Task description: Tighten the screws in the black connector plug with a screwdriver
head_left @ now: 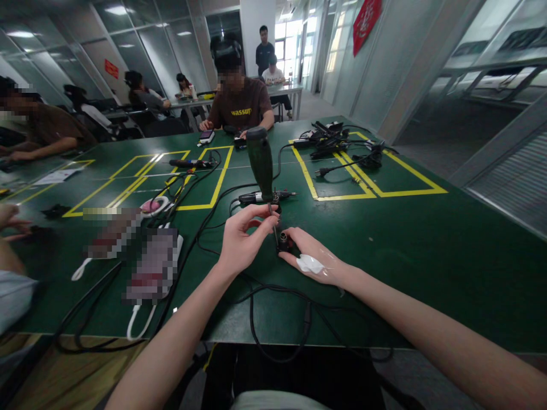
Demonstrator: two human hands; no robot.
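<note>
Our forearms reach in from the near edge of the table, and we begin at their tips. The left hand point(244, 238) has thumb and forefinger closed narrowly on the thin metal shaft of a screwdriver with a thick dark green handle point(260, 162), which stands upright just above those fingers. The right hand point(315, 263), with a white patch point(310, 263) on its back, lies flat on the table, its thumb and first fingers pinched around a small black cylindrical part with a metal collar point(283, 241). That part sits on the tabletop directly under the left fingertips, and the screwdriver's tip meets its top; we cannot tell whether the tip is seated in a slot.

We judge the work to be at the driving stage: tool set on the part, part held down. A further turn would call for the shaft kept upright and the right fingers kept firm, so the small piece does not spin or skid.

Just beyond the fingers lies a slim black pen-shaped tool point(265, 197). Black cables point(200, 233) loop to the left of the left hand and below both wrists. Farther out spreads the dark green table with yellow tape rectangles point(427, 239), a heap of black plugs and leads point(333, 142) beyond the right hand, and a person in a brown shirt point(243, 108) sits opposite.
</note>
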